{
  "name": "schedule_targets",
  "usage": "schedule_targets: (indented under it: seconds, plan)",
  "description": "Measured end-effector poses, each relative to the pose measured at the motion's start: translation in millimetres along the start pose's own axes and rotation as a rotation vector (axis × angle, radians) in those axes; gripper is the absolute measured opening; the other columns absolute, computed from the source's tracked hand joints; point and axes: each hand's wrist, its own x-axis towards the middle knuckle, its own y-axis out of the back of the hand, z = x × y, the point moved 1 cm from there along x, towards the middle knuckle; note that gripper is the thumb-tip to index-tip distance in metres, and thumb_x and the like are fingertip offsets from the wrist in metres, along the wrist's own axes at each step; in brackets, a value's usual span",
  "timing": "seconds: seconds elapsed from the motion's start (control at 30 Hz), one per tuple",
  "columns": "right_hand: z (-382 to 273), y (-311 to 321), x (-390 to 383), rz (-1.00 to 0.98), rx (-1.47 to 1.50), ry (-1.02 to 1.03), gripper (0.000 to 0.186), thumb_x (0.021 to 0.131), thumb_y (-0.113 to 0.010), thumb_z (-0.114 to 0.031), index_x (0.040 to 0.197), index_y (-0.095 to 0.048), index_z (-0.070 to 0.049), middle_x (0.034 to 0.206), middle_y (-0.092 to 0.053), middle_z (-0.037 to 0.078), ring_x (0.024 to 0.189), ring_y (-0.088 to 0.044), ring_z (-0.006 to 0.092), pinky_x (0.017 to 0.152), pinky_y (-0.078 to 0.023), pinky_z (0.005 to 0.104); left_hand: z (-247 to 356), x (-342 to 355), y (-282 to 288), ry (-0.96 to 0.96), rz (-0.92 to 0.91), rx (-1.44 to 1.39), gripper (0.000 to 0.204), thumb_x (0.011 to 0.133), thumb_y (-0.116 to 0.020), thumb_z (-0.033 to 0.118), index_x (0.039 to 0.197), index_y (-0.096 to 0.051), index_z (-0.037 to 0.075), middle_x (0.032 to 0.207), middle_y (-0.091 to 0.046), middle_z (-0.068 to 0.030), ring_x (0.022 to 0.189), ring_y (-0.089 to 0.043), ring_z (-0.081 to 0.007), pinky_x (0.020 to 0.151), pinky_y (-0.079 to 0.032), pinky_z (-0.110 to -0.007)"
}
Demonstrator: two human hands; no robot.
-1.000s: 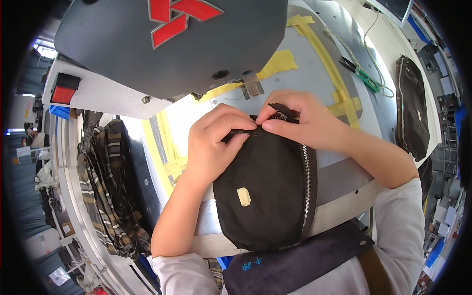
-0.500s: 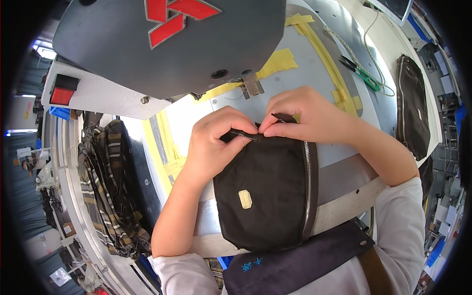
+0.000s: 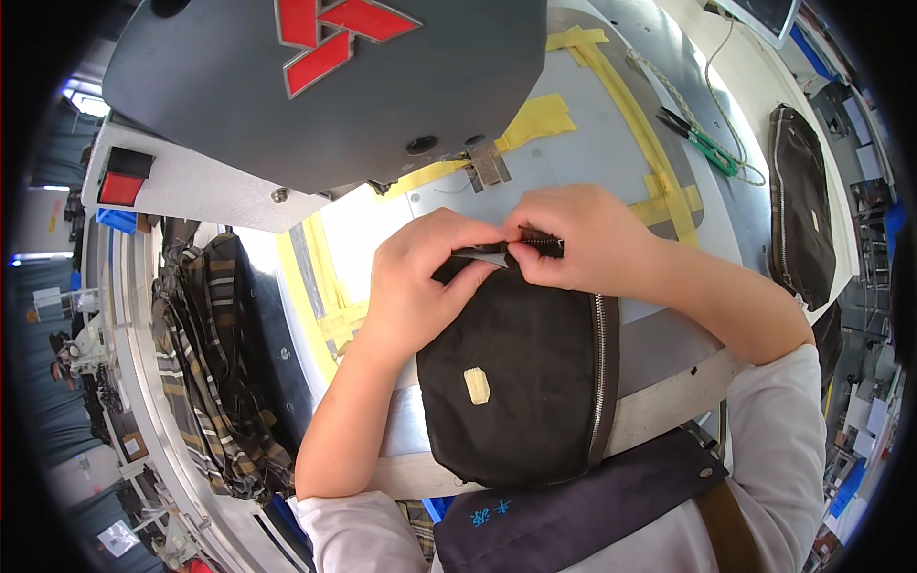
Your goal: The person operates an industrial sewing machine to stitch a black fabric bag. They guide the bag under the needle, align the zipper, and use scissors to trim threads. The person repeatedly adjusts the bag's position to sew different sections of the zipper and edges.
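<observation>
A dark brown fabric pouch (image 3: 521,382) lies in front of me, its near part hanging over the table's front edge. A metal zipper (image 3: 600,372) runs down its right side, and a small cream patch (image 3: 477,386) sits on its face. My left hand (image 3: 420,277) pinches the pouch's far edge between thumb and fingers, where a grey strip of lining shows. Right beside it, my right hand (image 3: 578,239) is closed on the same edge, holding a folded end with a bit of zipper teeth visible. The fingertips of both hands almost meet.
A dark grey sewing machine head (image 3: 325,95) overhangs the far side. Yellow tape (image 3: 630,115) borders the metal work plate. Green-handled scissors (image 3: 712,153) and a cord lie at the far right, near another dark pouch (image 3: 800,205). Plaid fabric pieces (image 3: 215,363) hang at left.
My right hand has turned and shifted slightly, folding the pouch's far edge so zipper teeth and grey lining now show. My left hand stays nearly in place, still pinching.
</observation>
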Motion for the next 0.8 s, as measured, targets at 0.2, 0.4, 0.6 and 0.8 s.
schedule_targets:
  seconds: [0.2,0.4,0.6,0.8]
  plan:
    - [0.3,5.8,8.3,-0.121,0.425,-0.51,0.02,0.08,-0.066,-0.02,0.087,-0.063,-0.001,0.078,-0.065,0.011,0.069,-0.06,0.0198,0.067,-0.049,0.031,-6.3,-3.8,0.0,-0.2,0.065,0.165,0.024,0.063,-0.078,-0.002,0.08,-0.068,0.011,0.091,-0.063,-0.0017,0.065,-0.061,-0.0155,0.054,-0.048,-0.029]
    - [-6.8,10.0,9.5,-0.16,0.369,-0.385,0.018,0.088,-0.063,-0.017,0.094,-0.064,-0.001,0.076,-0.06,0.002,0.071,-0.053,0.0109,0.068,-0.044,0.0275,-6.8,-2.8,1.4,-0.234,0.077,0.243,0.024,0.061,-0.078,-0.002,0.078,-0.066,0.011,0.092,-0.063,-0.0009,0.074,-0.063,-0.019,0.061,-0.051,-0.031]
    - [1.8,2.5,7.8,-0.05,0.376,-0.499,0.016,0.09,-0.061,-0.015,0.093,-0.063,0.0,0.076,-0.06,0.003,0.071,-0.051,0.01,0.067,-0.043,0.0273,5.6,0.1,-4.9,-0.415,0.091,0.434,0.02,0.064,-0.078,0.006,0.076,-0.062,0.008,0.083,-0.063,-0.0019,0.077,-0.064,-0.0224,0.072,-0.053,-0.038]
    - [-7.6,-3.5,5.2,0.04,0.31,-0.436,0.024,0.088,-0.062,-0.02,0.088,-0.061,0.004,0.072,-0.061,0.015,0.062,-0.053,0.0232,0.062,-0.045,0.0342,8.5,-2.3,-9.0,-0.092,0.021,0.385,0.022,0.067,-0.078,0.002,0.078,-0.06,0.007,0.078,-0.06,-0.0034,0.073,-0.06,-0.027,0.075,-0.049,-0.039]
